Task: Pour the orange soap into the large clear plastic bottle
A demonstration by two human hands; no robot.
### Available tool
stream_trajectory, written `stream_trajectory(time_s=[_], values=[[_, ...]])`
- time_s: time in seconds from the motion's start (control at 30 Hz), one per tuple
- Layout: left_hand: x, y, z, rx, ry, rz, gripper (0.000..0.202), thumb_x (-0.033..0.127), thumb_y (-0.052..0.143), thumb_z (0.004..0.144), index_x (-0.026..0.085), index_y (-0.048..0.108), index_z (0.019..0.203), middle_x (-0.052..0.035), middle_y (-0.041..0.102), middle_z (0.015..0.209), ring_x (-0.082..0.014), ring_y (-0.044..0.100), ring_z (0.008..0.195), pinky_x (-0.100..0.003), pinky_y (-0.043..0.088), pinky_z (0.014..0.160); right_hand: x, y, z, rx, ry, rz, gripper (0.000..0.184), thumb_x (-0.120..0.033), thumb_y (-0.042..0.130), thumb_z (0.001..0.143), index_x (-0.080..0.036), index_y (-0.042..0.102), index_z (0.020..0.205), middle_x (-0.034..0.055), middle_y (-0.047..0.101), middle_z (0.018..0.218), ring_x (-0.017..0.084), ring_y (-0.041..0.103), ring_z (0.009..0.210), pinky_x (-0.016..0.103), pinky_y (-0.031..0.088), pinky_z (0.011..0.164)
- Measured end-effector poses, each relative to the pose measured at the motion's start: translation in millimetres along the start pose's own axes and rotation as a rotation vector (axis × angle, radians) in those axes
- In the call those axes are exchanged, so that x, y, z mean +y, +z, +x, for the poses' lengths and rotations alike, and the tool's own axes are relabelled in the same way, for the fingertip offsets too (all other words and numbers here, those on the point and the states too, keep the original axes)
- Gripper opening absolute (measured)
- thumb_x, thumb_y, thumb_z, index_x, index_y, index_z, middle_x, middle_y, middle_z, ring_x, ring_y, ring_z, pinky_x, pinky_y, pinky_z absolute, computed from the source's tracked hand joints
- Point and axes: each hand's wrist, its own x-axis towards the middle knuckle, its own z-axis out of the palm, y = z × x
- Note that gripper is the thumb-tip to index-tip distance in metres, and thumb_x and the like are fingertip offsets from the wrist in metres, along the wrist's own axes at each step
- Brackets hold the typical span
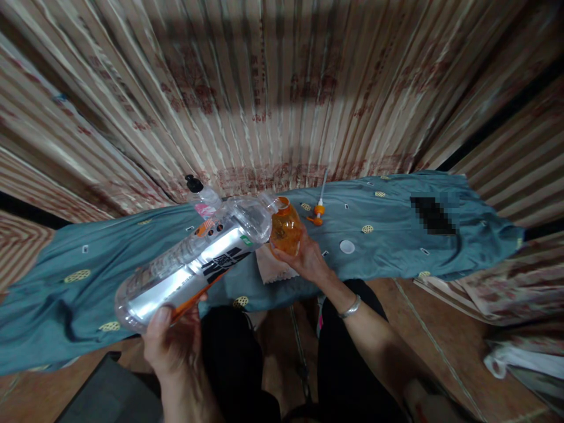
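My left hand (176,332) grips the lower end of a large clear plastic bottle (189,267) with a silver and orange label. The bottle is tilted, its neck up against the open mouth of an orange translucent bottle (284,232). Around that smaller bottle my right hand (308,255) is wrapped, holding it over the cloth-covered table. An orange pump head (318,214) with a white tube lies on the cloth just beyond. Nearby rests a round white cap (347,247). Whether liquid is flowing between the bottles I cannot tell.
A clear bottle with a black cap (194,184) stands behind the large bottle. Beneath the orange bottle lies a pale pink cloth (273,267). A dark pixelated object (434,215) is at the right on the green tablecloth (388,235). Patterned curtains (273,88) hang behind.
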Motion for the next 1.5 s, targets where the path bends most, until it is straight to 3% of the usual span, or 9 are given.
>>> stream_trajectory(time_s=[0.5,1.0,1.5], values=[[4.3,6.5,-3.7,0.036,-0.028,-0.023,0.055,0.032,0.091,0.045,0.025,0.076,0.098,-0.0076,0.08,0.124,-0.0409,0.07,0.127,-0.02,0.058,0.054,0.6,0.5,0.0,0.002,0.011,-0.019,0.095,-0.037,0.092,0.089,-0.019,0.041,0.167,0.0199,0.079,0.146,0.037,0.08,0.133,0.054,0.067,0.113],[4.3,4.1,-4.0,0.001,0.005,-0.021,0.053,0.035,0.092,0.047,0.024,0.076,0.097,-0.0076,0.079,0.13,-0.041,0.066,0.135,-0.019,0.06,0.055,-0.5,-0.4,0.3,0.004,0.015,-0.021,0.095,-0.038,0.093,0.089,-0.018,0.042,0.167,0.0199,0.079,0.147,0.038,0.08,0.135,0.056,0.066,0.116],[6.9,6.9,-3.7,-0.011,0.005,-0.025,0.064,0.032,0.091,0.045,0.028,0.076,0.107,-0.0079,0.079,0.131,-0.0437,0.066,0.136,-0.018,0.059,0.053,-3.9,-2.5,0.8,-0.003,0.014,-0.027,0.093,-0.039,0.092,0.09,-0.018,0.043,0.166,0.0207,0.078,0.147,0.038,0.078,0.137,0.056,0.065,0.117]])
